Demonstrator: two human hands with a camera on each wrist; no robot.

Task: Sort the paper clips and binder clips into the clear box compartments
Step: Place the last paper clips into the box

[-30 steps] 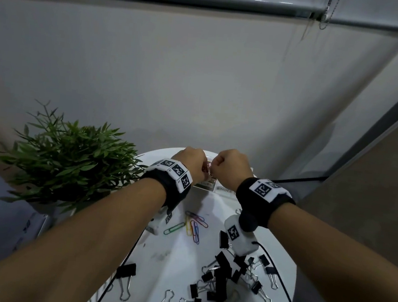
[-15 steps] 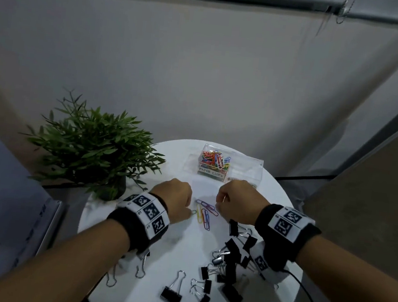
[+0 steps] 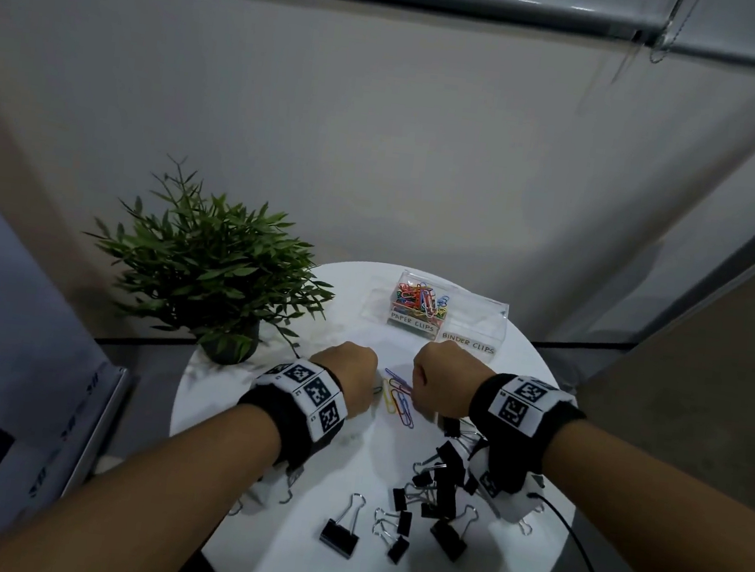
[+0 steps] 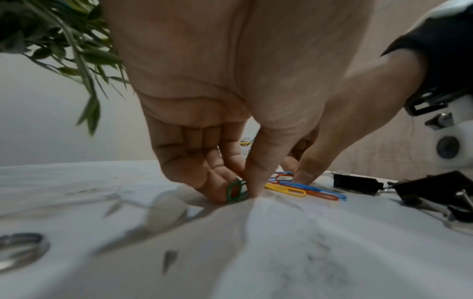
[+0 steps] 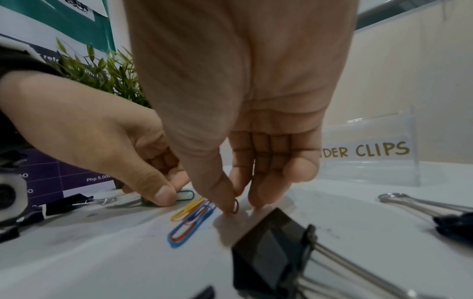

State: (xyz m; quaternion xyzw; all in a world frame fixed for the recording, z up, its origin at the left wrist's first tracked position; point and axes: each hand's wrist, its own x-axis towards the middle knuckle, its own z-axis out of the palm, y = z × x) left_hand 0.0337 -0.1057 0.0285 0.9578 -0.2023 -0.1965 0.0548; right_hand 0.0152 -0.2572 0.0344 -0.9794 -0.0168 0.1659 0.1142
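Now both hands are down on the white bench [image 3: 345, 465]. Left hand [image 4: 230, 105] pinches a green paper clip [image 4: 236, 191]; right hand [image 5: 238, 105] pinches a dark red paper clip [image 5: 235, 206] (grip tips touching bench). Clear box [image 3: 475, 318] sits beyond them; loose binder clips [image 3: 442, 486] lie nearer the person.

Bare forearms wear black wristbands [image 3: 524, 408] bearing white square-code tags.
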